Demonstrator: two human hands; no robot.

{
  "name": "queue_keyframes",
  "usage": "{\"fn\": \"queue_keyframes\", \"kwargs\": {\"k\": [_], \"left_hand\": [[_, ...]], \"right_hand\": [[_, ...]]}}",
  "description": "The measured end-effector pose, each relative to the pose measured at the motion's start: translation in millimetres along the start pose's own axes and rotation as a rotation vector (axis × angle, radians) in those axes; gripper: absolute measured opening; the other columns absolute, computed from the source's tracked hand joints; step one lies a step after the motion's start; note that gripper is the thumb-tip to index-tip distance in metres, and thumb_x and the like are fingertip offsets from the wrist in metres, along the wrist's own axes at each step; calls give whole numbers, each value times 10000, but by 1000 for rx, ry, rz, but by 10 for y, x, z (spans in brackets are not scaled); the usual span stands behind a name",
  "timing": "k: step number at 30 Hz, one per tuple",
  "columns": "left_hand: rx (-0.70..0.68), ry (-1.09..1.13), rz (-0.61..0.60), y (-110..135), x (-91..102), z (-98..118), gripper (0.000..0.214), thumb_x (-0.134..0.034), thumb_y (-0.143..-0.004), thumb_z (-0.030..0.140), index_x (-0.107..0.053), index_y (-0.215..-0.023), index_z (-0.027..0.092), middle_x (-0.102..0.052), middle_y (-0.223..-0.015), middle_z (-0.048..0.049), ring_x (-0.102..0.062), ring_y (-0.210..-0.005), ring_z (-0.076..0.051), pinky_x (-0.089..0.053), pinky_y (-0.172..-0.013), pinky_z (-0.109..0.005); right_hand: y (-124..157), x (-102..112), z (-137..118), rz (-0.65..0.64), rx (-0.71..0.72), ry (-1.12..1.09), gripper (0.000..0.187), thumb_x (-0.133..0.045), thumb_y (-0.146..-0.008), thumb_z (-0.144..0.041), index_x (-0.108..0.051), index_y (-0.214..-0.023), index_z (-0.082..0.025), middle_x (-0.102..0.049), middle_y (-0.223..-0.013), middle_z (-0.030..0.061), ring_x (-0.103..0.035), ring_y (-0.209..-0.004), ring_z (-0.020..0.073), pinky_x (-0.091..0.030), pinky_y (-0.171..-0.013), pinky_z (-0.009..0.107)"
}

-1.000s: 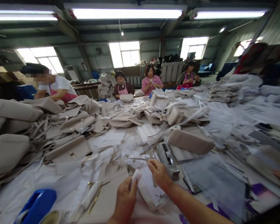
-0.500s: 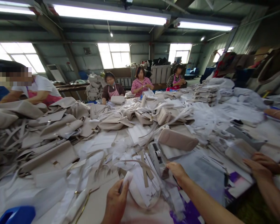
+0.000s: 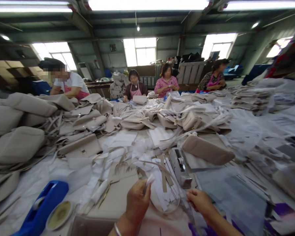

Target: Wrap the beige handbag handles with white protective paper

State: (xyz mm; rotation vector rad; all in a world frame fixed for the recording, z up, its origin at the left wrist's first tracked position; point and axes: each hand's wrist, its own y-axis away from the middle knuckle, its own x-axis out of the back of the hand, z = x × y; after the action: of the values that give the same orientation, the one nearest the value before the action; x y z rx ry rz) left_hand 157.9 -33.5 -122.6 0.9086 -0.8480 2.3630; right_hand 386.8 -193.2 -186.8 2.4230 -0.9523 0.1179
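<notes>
My left hand is closed with the thumb on top, pinching a strap end wrapped in thin white material. A beige strap curves in a loop beside it, around a heap of loose white paper strips with a few taupe ones. My right hand has its fingers pinched together just in front of a grey tape dispenser; what lies between the fingertips is too small to make out. Below my left hand lies a beige bag, partly cut off by the frame.
A blue tape dispenser and a small round dish are at front left. Beige bags pile up left and across the middle. A clear plastic sheet lies at right. Several co-workers sit or stand along the far side.
The view has swung left, showing the blue dispenser and dish more fully. My right hand has drawn back from the grey dispenser. A neighbour's hands at right have mostly left the view.
</notes>
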Motion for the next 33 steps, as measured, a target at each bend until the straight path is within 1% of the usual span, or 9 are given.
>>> {"fn": "queue_keyframes", "kwargs": {"k": [4,8,13,18,19,22,24,27,33], "left_hand": [[-71,-245,-13,56,-63,51,195,-491,-939,225,-645,-1055,200,-676,-813,-63,-639,-734,-200,-481,-665,-287],[-193,-409,-37,113,-142,106,131,-497,-933,186,-622,-970,183,-654,-754,-53,-609,-673,-197,-419,-580,-293],[-258,-456,-36,184,-182,108,79,-534,-895,129,-582,-915,188,-625,-716,-31,-592,-631,-203,-395,-544,-307],[-252,-487,-34,197,-165,92,336,-553,-883,118,-508,-1215,147,-632,-764,-38,-604,-631,-200,-408,-530,-303],[-238,-489,-46,187,-165,93,335,-565,-878,121,-513,-1207,158,-628,-761,-34,-603,-630,-198,-405,-525,-298],[-169,-459,-74,149,-177,100,81,-590,-866,141,-569,-924,193,-615,-730,-33,-595,-633,-195,-400,-530,-290],[-121,-422,-81,127,-189,103,87,-572,-875,155,-543,-806,199,-615,-724,-42,-591,-635,-195,-403,-540,-292],[-55,-324,-107,101,-198,90,86,-527,-888,163,-558,-814,193,-635,-765,-60,-597,-667,-207,-426,-574,-303],[129,155,-160,-8,-47,52,148,-505,-892,203,-648,-879,168,-682,-865,-90,-628,-811,-217,-481,-750,-318]], "right_hand": [[332,-381,-629,-295,58,-128,344,-611,-735,-504,-601,-660,-169,-600,-572,-6,-442,-437,82,-291,-420,209],[496,-845,-1030,-331,25,-148,369,-615,-700,-519,-575,-609,-163,-509,-455,-39,-377,-385,65,-231,-390,199],[452,-1054,-967,-216,-69,-44,294,-601,-652,-454,-536,-585,-176,-560,-492,-13,-410,-369,72,-204,-360,195],[415,-1052,-866,-199,-32,27,288,-582,-687,-445,-554,-593,-174,-593,-513,11,-444,-383,87,-244,-367,205],[415,-1048,-861,-200,-10,36,288,-584,-686,-443,-570,-595,-170,-602,-523,16,-440,-383,87,-252,-369,212],[421,-1026,-860,-206,55,63,267,-597,-677,-424,-634,-641,-163,-634,-557,23,-435,-389,95,-292,-388,237],[423,-1003,-857,-200,111,81,249,-606,-680,-407,-665,-686,-165,-664,-594,32,-514,-447,131,-354,-432,258],[402,-978,-828,-134,233,130,218,-613,-715,-386,-651,-774,-179,-692,-632,34,-630,-590,192,-438,-550,287],[319,-1040,-792,-44,359,255,158,-596,-769,-348,-552,-814,-203,-633,-578,-9,-605,-566,185,-404,-545,288]]}}
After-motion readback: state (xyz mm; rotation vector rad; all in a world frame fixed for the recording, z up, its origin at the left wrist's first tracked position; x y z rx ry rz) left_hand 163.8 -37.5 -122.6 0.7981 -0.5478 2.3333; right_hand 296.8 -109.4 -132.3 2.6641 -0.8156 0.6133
